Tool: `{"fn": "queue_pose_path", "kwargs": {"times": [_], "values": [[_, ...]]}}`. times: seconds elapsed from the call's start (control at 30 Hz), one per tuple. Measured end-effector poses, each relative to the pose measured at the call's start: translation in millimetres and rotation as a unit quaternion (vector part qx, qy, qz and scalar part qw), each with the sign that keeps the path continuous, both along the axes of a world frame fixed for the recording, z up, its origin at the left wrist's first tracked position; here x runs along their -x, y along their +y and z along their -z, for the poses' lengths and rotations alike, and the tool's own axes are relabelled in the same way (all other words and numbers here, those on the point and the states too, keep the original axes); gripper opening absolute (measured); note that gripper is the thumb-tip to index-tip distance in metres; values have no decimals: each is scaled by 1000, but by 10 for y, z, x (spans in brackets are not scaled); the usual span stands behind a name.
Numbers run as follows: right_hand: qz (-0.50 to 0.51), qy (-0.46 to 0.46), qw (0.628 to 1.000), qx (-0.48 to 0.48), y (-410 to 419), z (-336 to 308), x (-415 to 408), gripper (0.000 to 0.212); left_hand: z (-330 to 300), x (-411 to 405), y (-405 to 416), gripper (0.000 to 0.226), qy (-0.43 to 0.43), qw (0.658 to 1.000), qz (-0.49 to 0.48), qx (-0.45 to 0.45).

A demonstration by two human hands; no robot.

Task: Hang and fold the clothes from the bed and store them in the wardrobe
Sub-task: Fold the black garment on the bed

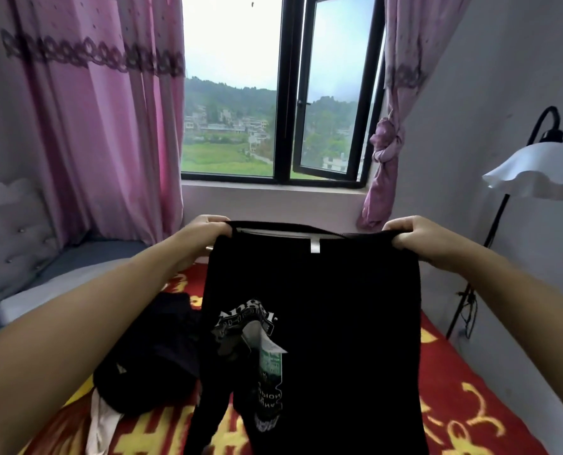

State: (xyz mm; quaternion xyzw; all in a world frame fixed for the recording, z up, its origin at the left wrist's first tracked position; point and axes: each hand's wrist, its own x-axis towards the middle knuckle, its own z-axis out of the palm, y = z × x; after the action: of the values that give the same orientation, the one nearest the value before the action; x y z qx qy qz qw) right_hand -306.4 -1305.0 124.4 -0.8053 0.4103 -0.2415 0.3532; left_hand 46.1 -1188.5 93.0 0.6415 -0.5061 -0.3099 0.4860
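The bed [470,405] with its red and yellow cover carries a heap of dark clothes [148,359]. Above it hangs a black garment [332,323], its top edge gripped by the left hand [207,229] and right hand [411,236].

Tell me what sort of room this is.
Most likely a bedroom in a home: a bed with a red patterned cover and padded headboard, pink curtains at a window, and a floor lamp beside the bed.
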Motion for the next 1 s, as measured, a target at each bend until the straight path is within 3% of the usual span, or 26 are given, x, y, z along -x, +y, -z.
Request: {"fn": "queue_pose_path", "kwargs": {"times": [0.1, 0.17, 0.23, 0.3, 0.37, 0.43, 0.5, 0.57, 0.63, 0.73, 0.8, 0.9, 1.0], "values": [[-11, -68, 997, -31, 19, 10, -16, 40, 26, 34, -17, 24, -12, 996, -42, 76], [2, -67, 998, 11, 43, -7, -50, 31, 26, 64, -33, 25, -49, 991, -50, 116], [26, 5, 993, 117, 35, -18, -80, 15, -10, 75, -30, 20, -57, 990, -23, 125], [52, 136, 966, 215, 13, 12, -101, 8, -72, 48, -10, 20, -58, 993, 11, 106], [59, 192, 954, 225, 6, 68, -116, 16, -141, 8, 32, 19, -70, 994, 55, 69], [42, 158, 972, 168, -13, 119, -69, 22, -175, -52, 75, 25, -89, 990, 111, 23], [-26, 59, 997, 33, -8, 154, -4, 20, -192, -126, 143, 36, -102, 983, 152, -23], [-99, -24, 989, -108, 3, 133, 80, 35, -199, -200, 203, 49, -127, 977, 165, -46], [-187, 6, 963, -195, -2, 65, 155, 61, -206, -304, 238, 62, -157, 971, 168, -64], [-285, 115, 928, -210, -11, -70, 183, 43, -226, -483, 299, 59, -139, 953, 228, -140], [-221, 134, 952, -163, -61, -69, 147, 33, -208, -534, 330, 46, -139, 941, 249, -181], [-41, 102, 993, -39, -122, 133, -100, 32, -67, -374, 238, 29, -111, 972, 134, -156], [105, 107, 982, 115, -101, 341, -563, 28, 30, 30, 67, 15, 57, 993, 1, -107]]}}
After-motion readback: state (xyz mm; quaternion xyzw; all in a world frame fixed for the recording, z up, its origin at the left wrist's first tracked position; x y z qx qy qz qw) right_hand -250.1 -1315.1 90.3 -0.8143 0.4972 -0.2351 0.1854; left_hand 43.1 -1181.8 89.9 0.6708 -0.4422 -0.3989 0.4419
